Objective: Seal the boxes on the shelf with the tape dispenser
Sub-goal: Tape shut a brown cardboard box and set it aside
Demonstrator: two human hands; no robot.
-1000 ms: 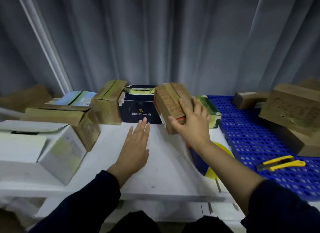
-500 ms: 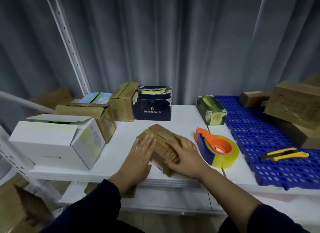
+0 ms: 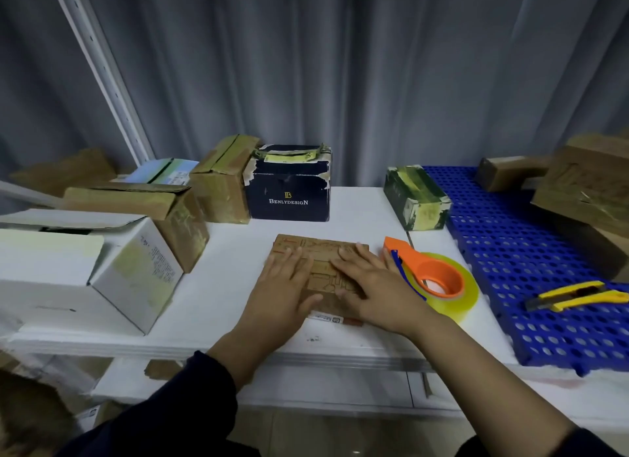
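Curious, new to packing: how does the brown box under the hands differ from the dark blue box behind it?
The brown box lies flat; the dark blue box stands taller. The left hand and right hand rest on the brown box; no hand touches the dark blue box. Both sit on the white shelf.

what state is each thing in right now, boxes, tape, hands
brown box: lying flat on the shelf, under both hands
left hand: flat on the brown box
right hand: flat on the brown box
tape dispenser: lying on the shelf, untouched
white box: flap ajar
navy box: closed, tape torn
green box: closed, taped over
knife: lying on the blue mat
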